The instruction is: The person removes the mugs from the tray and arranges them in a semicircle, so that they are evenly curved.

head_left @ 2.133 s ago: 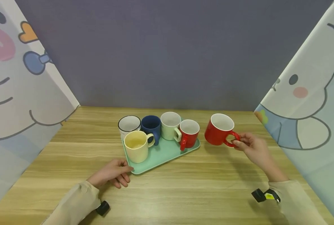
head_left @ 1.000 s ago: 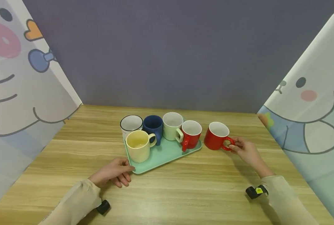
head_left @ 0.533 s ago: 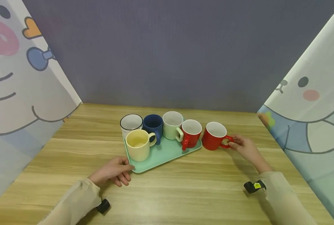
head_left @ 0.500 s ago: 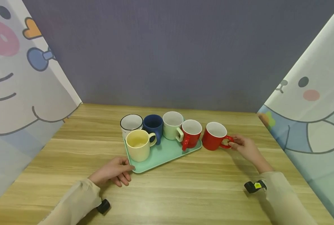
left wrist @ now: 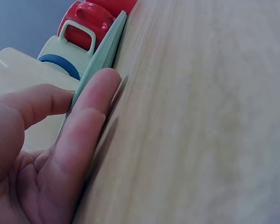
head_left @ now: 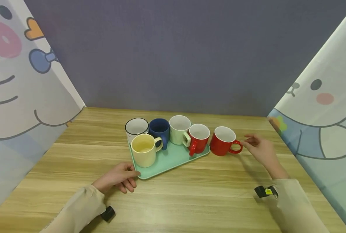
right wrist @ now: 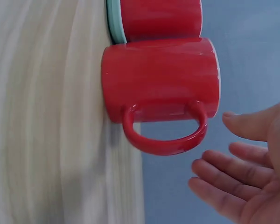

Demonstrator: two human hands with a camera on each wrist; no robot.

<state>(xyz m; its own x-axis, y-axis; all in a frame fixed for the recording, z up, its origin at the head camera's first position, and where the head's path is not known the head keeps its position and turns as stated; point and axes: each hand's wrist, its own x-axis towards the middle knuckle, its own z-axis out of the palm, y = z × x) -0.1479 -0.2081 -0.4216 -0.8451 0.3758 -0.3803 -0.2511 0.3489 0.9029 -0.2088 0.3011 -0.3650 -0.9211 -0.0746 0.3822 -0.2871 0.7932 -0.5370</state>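
Observation:
A larger red mug stands upright on the table, just right of the green tray, its handle pointing right. My right hand is beside that handle with fingers spread and nothing in them; the right wrist view shows a gap between the fingertips and the handle. My left hand pinches the tray's near left corner, thumb on the rim and fingers against its underside. On the tray stand a yellow mug, a white mug with a black rim, a blue mug, a pale green mug and a smaller red mug.
The wooden table runs back to a grey partition. Cartoon-printed panels flank it, one on the left and one on the right.
The larger red mug was carried down and left to the table beside the tray. My right hand has since let go of its handle and drawn slightly right. The left hand stayed at the tray.

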